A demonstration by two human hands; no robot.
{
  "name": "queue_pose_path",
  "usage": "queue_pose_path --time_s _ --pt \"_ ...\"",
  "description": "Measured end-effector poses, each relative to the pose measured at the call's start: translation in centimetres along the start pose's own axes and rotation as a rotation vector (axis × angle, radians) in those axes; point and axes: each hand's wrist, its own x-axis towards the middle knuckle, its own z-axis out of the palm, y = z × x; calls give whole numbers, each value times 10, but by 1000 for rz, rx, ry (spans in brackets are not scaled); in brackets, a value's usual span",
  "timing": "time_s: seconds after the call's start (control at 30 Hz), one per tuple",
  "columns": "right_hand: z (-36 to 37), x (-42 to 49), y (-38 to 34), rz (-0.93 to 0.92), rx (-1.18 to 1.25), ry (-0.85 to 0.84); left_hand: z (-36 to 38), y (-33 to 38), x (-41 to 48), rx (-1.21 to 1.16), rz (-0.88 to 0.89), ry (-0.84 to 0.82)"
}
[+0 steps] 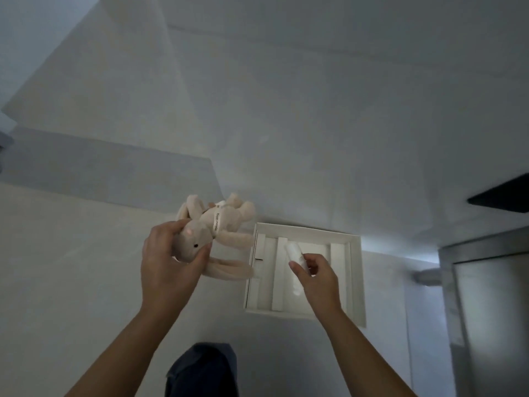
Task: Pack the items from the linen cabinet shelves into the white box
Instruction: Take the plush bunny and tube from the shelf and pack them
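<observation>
A beige plush rabbit (220, 224) with long ears and a small printed ribbon is held by its head in my left hand (169, 265), just left of the white box. The white box (355, 282) lies open on the pale floor, with cardboard dividers inside. My right hand (317, 276) is over the box, fingers pinched on a small white tube (294, 256) that reaches down into the middle compartment.
Pale floor and white wall panels surround the box. A grey metal door or cabinet front (486, 310) stands at the right, with a dark opening (503, 199) above it. My dark trouser leg (203, 371) shows at the bottom.
</observation>
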Motion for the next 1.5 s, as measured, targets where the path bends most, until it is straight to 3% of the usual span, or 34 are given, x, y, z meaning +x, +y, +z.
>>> queue_pose_path --time_s 0.17,0.5,0.83,1.13,1.37,1.5 --pt "-2 6 15 45 -5 43 1 -2 3 2 97 -51" --pt "66 56 73 116 39 55 19 -79 -22 -3 36 26" --pt "73 70 89 129 78 120 33 -80 -41 -22 57 33" --pt "8 27 70 -274 81 7 54 -57 -54 5 221 -130" --pt "-35 5 36 -701 -196 -256 77 -36 -64 -47 314 -334" --pt "-46 7 36 -769 -285 -356 85 -28 -68 -71 362 -410"
